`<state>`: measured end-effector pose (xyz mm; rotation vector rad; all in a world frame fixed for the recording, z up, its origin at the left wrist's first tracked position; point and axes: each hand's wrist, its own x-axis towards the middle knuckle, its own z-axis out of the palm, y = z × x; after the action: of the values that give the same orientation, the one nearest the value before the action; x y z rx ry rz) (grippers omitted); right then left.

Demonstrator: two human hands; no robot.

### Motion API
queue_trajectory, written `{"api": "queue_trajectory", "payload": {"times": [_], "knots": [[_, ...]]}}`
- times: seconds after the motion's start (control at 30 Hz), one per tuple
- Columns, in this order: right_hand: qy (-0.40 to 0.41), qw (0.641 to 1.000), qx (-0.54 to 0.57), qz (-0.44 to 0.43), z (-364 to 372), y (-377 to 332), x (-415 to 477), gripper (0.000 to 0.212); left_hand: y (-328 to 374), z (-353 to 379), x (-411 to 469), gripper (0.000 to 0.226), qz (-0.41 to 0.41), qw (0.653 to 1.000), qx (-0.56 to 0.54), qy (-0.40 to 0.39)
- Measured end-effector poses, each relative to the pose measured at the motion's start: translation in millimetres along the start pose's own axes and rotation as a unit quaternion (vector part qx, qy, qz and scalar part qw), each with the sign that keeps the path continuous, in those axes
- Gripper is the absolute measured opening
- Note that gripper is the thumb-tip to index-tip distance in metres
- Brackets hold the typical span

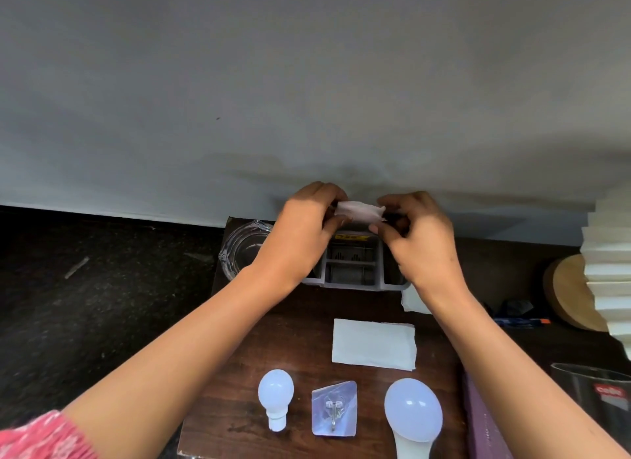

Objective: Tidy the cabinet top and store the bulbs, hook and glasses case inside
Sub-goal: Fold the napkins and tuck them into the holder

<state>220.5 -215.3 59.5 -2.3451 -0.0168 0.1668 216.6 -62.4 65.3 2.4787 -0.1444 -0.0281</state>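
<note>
On the dark wooden cabinet top (293, 339) a small white bulb (276, 398) lies near the front left. A larger white bulb (413, 414) lies at the front right. Between them rests a clear adhesive hook (334, 413). My left hand (304, 233) and my right hand (415, 236) are raised over a grey compartment organiser (351, 267) at the back. Together they pinch the two ends of a small white piece of paper (358, 212). No glasses case is clearly visible.
A glass ashtray (242, 248) sits at the back left. A folded white tissue (374, 344) lies mid-cabinet, another white scrap (415, 301) behind it. A purple box edge (485, 424), a metal container (594, 393), a wooden disc (566, 291) and a pleated white lamp (611, 270) stand to the right.
</note>
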Motion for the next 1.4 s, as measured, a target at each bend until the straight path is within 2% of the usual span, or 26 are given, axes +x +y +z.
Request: {"api": "queue_trajectory", "payload": {"times": [0.07,0.13,0.2,0.23,0.3,0.33,0.4,0.47,0.57,0.67,0.87,0.97,1.03,1.1,1.13,1.23,1.4], "knots": [[0.084,0.995,-0.010,-0.050,-6.5,-4.7,-16.6,0.023,3.8,-0.8,-7.1,0.029,0.020,0.998,0.033,0.043],[0.151,0.978,-0.023,-0.145,-12.5,-6.1,-43.2,0.017,12.3,-1.8,-22.1,0.025,0.039,0.992,0.025,0.117],[0.114,0.968,-0.034,-0.222,-11.2,-2.0,-75.6,0.018,18.3,5.9,-46.6,0.014,0.058,0.988,-0.005,0.143],[0.068,0.965,-0.049,-0.249,-8.0,0.9,-90.6,0.019,19.3,13.1,-62.5,0.011,0.063,0.991,-0.024,0.117],[-0.032,0.951,-0.121,-0.281,2.0,10.9,-111.0,0.014,17.9,31.5,-95.4,0.006,0.041,0.997,-0.058,0.013],[-0.089,0.943,-0.172,-0.270,8.9,17.9,-116.9,0.012,15.1,40.4,-109.7,0.007,0.014,0.997,-0.061,-0.045],[-0.171,0.935,-0.243,-0.193,20.5,27.3,-117.8,0.032,5.5,56.8,-128.6,0.016,-0.032,0.993,-0.015,-0.114],[-0.192,0.922,-0.310,-0.130,30.3,34.9,-112.5,0.046,-4.6,65.9,-132.1,0.030,-0.061,0.987,0.058,-0.133],[-0.202,0.904,-0.360,-0.107,39.9,41.5,-105.9,0.042,-9.5,73.9,-122.8,0.047,-0.094,0.972,0.140,-0.166],[-0.214,0.892,-0.391,-0.076,40.9,38.4,-102.9,0.049,-6.4,81.6,-115.0,0.049,-0.101,0.963,0.160,-0.194],[-0.206,0.902,-0.373,-0.075,42.1,40.0,-101.4,0.037,-5.3,82.5,-122.8,0.029,-0.120,0.981,0.087,-0.127],[-0.237,0.928,-0.277,-0.075,37.4,46.4,-101.4,0.021,-5.9,73.1,-129.1,0.020,-0.095,0.991,0.023,-0.092],[-0.231,0.954,-0.187,-0.039,28.0,45.4,-105.0,0.020,-4.6,61.7,-130.1,0.013,-0.059,0.994,-0.016,-0.096],[-0.215,0.971,-0.107,-0.012,14.6,40.5,-110.3,0.036,-1.6,45.6,-126.3,0.012,-0.027,0.991,-0.069,-0.113],[-0.198,0.976,-0.088,-0.025,6.9,35.8,-112.2,0.042,-0.3,36.2,-123.0,0.013,-0.015,0.988,-0.095,-0.117],[-0.117,0.988,-0.056,-0.077,-16.7,17.8,-112.0,0.030,4.1,9.1,-109.4,0.008,0.023,0.982,-0.145,-0.118],[-0.047,0.996,0.016,-0.072,-33.4,-4.6,-88.4,0.019,17.0,-21.7,-78.7,0.011,0.052,0.986,-0.152,-0.048]]}}
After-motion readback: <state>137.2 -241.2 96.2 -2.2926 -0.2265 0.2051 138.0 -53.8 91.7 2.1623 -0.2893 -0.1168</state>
